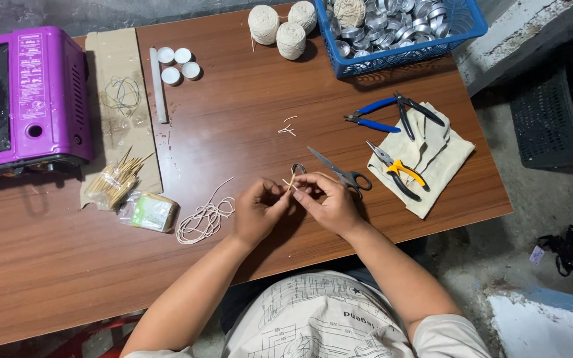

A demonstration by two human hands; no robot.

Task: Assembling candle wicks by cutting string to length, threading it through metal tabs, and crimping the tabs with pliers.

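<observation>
Both hands, left hand and right hand, meet at centre frame, pinching a short wick piece above the worktop. It's tiny; it could slip, and the scissors lie close.

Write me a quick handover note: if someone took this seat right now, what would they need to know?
Left hand and right hand meet at the table's near edge, pinching a short thin stick with white string; whether it is tied is too small to tell.
The loose string coil lies left of the hands, the scissors just beyond them.
A stick bundle lies farther left, string balls and a blue basket of metal cups at the far edge.
Three white filled cups stand far left; the basket's cups look empty.
</observation>
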